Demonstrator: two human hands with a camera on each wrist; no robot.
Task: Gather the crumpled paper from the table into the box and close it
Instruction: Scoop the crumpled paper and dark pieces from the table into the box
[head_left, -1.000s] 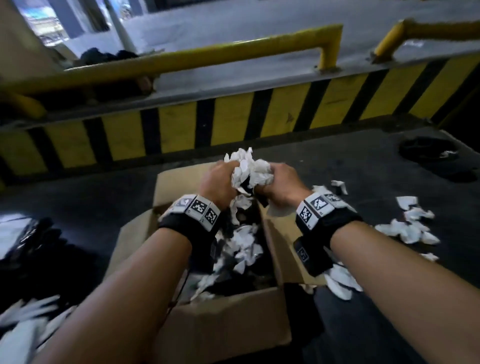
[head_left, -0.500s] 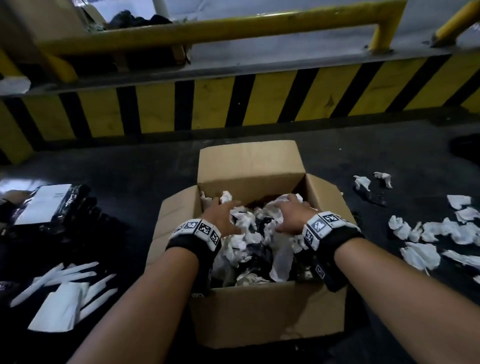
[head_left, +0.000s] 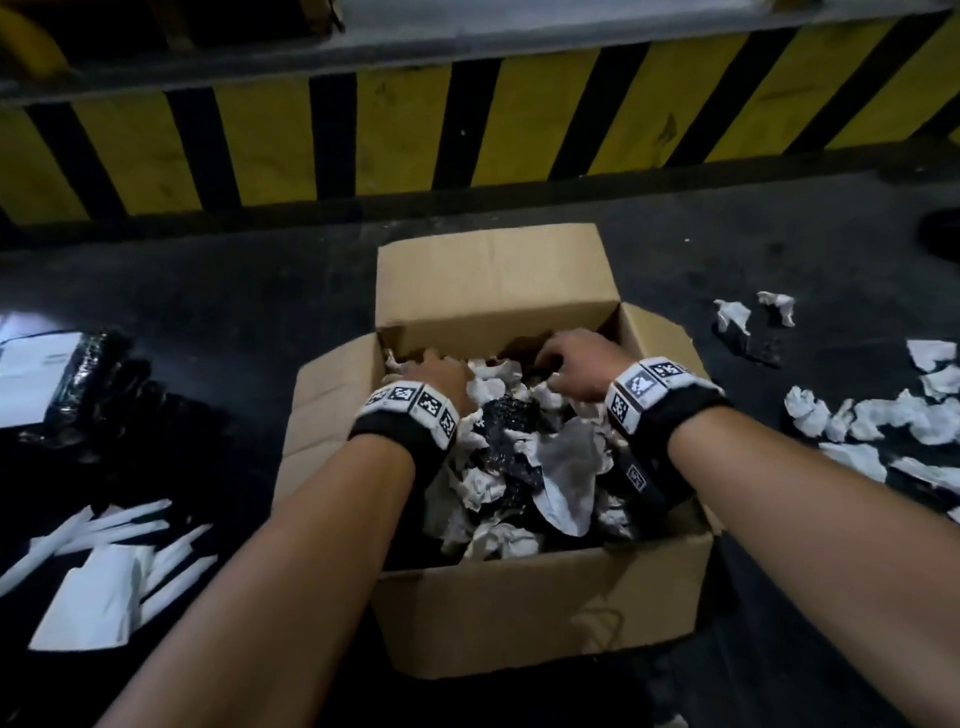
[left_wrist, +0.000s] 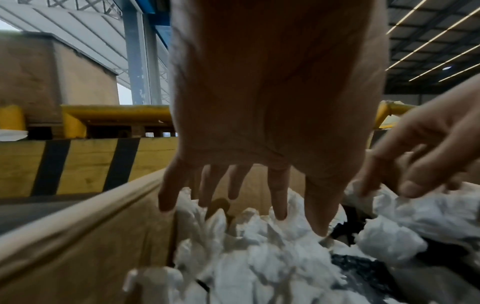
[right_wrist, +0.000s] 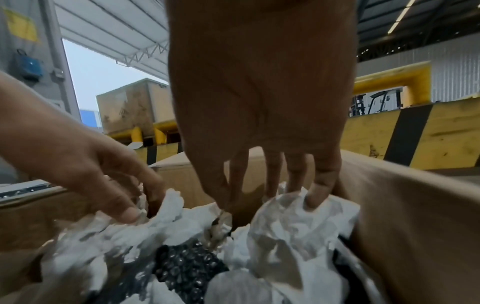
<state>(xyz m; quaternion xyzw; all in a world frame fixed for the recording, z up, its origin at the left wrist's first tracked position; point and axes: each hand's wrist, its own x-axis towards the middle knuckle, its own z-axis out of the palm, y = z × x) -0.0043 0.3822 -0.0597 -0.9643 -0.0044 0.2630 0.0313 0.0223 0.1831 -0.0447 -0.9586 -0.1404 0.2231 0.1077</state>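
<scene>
An open cardboard box (head_left: 524, 618) stands on the dark table, filled with crumpled white paper (head_left: 566, 467) and black bubble wrap (head_left: 506, 421). Both hands are inside it. My left hand (head_left: 436, 371) has its fingers (left_wrist: 279, 197) spread straight, touching the paper (left_wrist: 259, 257) by the box's left wall (left_wrist: 78, 236). My right hand (head_left: 576, 364) presses straight fingers (right_wrist: 319, 185) into a paper wad (right_wrist: 293, 224) near the far right corner. Neither hand holds anything. More crumpled paper (head_left: 883, 421) lies on the table right of the box.
A yellow-and-black striped barrier (head_left: 363, 135) runs behind the table. Flat white paper sheets (head_left: 98, 577) and black wrapped packages (head_left: 78, 384) lie on the left. Two small paper wads (head_left: 753, 312) sit at the far right. The box flaps (head_left: 493, 275) stand open.
Both hands held a bunch of crumpled paper above the box, lowered it inside and let it go. They now press down on the pile, and the head camera has tilted further down.
</scene>
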